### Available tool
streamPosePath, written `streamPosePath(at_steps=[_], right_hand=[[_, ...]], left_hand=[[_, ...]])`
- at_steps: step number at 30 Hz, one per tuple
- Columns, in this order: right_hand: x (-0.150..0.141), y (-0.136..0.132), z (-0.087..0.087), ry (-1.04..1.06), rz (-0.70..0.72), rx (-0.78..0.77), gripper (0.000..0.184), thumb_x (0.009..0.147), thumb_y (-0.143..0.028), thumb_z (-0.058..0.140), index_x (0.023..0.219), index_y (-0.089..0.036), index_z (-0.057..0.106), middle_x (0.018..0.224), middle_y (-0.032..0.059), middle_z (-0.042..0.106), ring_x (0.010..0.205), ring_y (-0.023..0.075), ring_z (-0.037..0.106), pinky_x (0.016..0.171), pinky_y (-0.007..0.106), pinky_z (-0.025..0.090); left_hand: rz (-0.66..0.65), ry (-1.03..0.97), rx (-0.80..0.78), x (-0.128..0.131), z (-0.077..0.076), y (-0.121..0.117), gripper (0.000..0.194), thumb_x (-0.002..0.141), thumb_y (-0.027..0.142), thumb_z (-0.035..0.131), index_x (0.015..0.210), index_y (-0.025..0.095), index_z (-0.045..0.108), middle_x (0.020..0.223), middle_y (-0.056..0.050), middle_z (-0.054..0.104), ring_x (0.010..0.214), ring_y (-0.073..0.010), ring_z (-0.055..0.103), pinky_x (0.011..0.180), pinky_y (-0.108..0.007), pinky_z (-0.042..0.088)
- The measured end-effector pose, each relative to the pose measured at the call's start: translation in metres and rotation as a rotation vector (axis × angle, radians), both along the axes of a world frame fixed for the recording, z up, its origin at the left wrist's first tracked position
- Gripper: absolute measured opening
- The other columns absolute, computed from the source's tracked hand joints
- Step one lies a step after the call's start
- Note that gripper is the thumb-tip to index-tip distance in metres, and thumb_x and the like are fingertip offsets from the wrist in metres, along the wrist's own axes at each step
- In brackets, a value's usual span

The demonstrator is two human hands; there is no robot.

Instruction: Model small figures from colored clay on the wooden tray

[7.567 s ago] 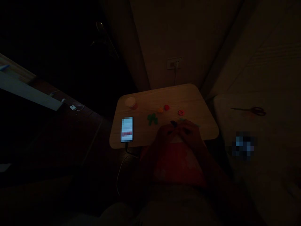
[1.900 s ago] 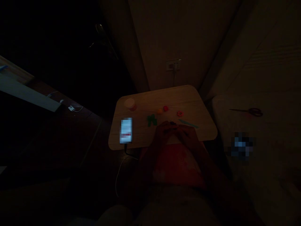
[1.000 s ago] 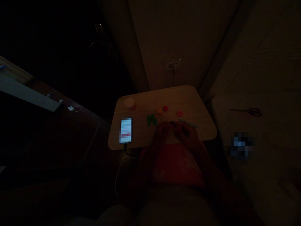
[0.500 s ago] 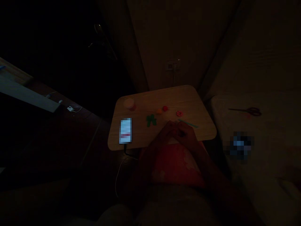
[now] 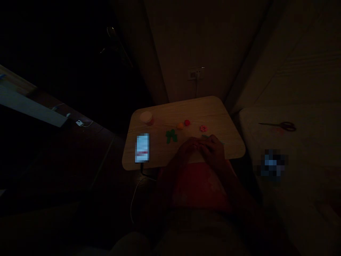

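At the near edge of the small wooden table [image 5: 160,156], my left hand [image 5: 188,147] and my right hand [image 5: 213,151] meet with fingers closed together. Whatever lies between the fingertips is hidden by the hands and the dim light. Just past my right hand, a thin light-green strip [image 5: 205,136] lies partly covered. Beyond it is a pink flower-shaped ring [image 5: 203,128]. To the left rest a red ball [image 5: 187,122], an orange lump [image 5: 180,126] and green leaf-like pieces [image 5: 171,136].
A lidded tub [image 5: 146,118] stands at the table's back left, and a lit phone [image 5: 142,148] with a cable lies in front of it. Scissors [image 5: 286,126] lie on the pale surface at right. A wall socket [image 5: 195,73] with a plug is behind the table.
My right hand has shifted slightly right and turned, its fingers now lying over the middle of the green strip. My left hand stays nearly in place. The other table items have not moved.
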State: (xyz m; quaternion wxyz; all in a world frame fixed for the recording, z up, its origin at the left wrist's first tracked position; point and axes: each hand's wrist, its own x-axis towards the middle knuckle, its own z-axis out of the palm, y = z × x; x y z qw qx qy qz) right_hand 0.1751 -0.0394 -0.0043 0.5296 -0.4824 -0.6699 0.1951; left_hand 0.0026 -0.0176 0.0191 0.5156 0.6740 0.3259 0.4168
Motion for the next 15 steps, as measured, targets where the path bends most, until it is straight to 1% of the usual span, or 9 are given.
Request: streamPosePath(at_steps=[2, 4, 5, 7, 9, 11, 13, 15], right_hand=[[0.001, 0.0, 0.004, 0.062, -0.048, 0.0, 0.014, 0.092, -0.03, 0.065, 0.095, -0.025, 0.078, 0.082, 0.0038, 0.057, 0.076, 0.0203, 0.056, 0.069, 0.036, 0.049], [0.002, 0.0, 0.006, 0.12, -0.085, 0.018, 0.014, 0.093, -0.03, 0.063, 0.092, -0.024, 0.076, 0.086, 0.0048, 0.061, 0.082, 0.0215, 0.059, 0.074, 0.037, 0.05], [0.002, 0.0, 0.006, 0.141, -0.101, 0.026, 0.015, 0.093, -0.031, 0.062, 0.09, -0.023, 0.074, 0.088, 0.0052, 0.063, 0.085, 0.0221, 0.06, 0.076, 0.038, 0.05], [0.001, 0.0, 0.004, 0.189, -0.132, 0.013, 0.018, 0.096, -0.032, 0.057, 0.087, -0.023, 0.07, 0.088, 0.0049, 0.065, 0.085, 0.0221, 0.061, 0.078, 0.038, 0.05], [0.0, 0.0, -0.001, 0.266, -0.154, -0.059, 0.02, 0.099, -0.034, 0.052, 0.09, -0.022, 0.065, 0.085, 0.0037, 0.065, 0.078, 0.0205, 0.061, 0.072, 0.035, 0.05], [-0.002, -0.001, -0.004, 0.384, -0.145, -0.15, 0.02, 0.101, -0.037, 0.048, 0.096, -0.023, 0.061, 0.084, 0.003, 0.067, 0.071, 0.0192, 0.063, 0.065, 0.033, 0.05], [-0.004, -0.001, -0.006, 0.455, -0.135, -0.183, 0.018, 0.101, -0.039, 0.049, 0.098, -0.023, 0.058, 0.086, 0.003, 0.069, 0.069, 0.0186, 0.065, 0.064, 0.033, 0.052], [-0.005, -0.001, -0.005, 0.439, -0.148, -0.184, 0.016, 0.1, -0.038, 0.052, 0.098, -0.023, 0.057, 0.081, 0.0016, 0.069, 0.066, 0.0181, 0.065, 0.065, 0.033, 0.052]], left_hand=[[0.066, -0.035, 0.043, -0.001, -0.001, 0.001, 0.057, 0.088, 0.072, 0.054, 0.079, 0.018, 0.069, 0.107, -0.012, 0.07, 0.106, -0.0247, 0.064, 0.102, -0.041, 0.048], [0.126, -0.07, 0.074, -0.002, -0.003, 0.002, 0.049, 0.086, 0.065, 0.064, 0.08, 0.017, 0.073, 0.097, -0.011, 0.071, 0.099, -0.0227, 0.065, 0.096, -0.038, 0.05], [0.139, -0.071, 0.063, -0.002, -0.004, 0.002, 0.045, 0.084, 0.062, 0.069, 0.08, 0.017, 0.075, 0.091, -0.009, 0.071, 0.093, -0.0215, 0.066, 0.091, -0.036, 0.051], [0.164, -0.05, 0.007, -0.002, -0.007, 0.002, 0.039, 0.08, 0.056, 0.077, 0.083, 0.018, 0.078, 0.087, -0.008, 0.073, 0.088, -0.0202, 0.067, 0.085, -0.033, 0.051], [0.175, -0.028, -0.043, -0.002, -0.01, 0.002, 0.034, 0.081, 0.051, 0.077, 0.088, 0.018, 0.08, 0.089, -0.008, 0.075, 0.087, -0.0201, 0.068, 0.084, -0.033, 0.052], [0.181, -0.033, -0.056, -0.001, -0.012, 0.002, 0.031, 0.084, 0.048, 0.074, 0.09, 0.019, 0.081, 0.091, -0.009, 0.077, 0.09, -0.0205, 0.069, 0.086, -0.033, 0.053], [0.192, -0.051, -0.044, 0.0, -0.015, 0.003, 0.028, 0.084, 0.046, 0.075, 0.09, 0.019, 0.081, 0.094, -0.009, 0.078, 0.093, -0.0208, 0.07, 0.09, -0.034, 0.053], [0.218, -0.063, -0.034, 0.0, -0.016, 0.004, 0.026, 0.083, 0.043, 0.077, 0.092, 0.019, 0.081, 0.097, -0.009, 0.078, 0.095, -0.0208, 0.07, 0.092, -0.034, 0.054]])
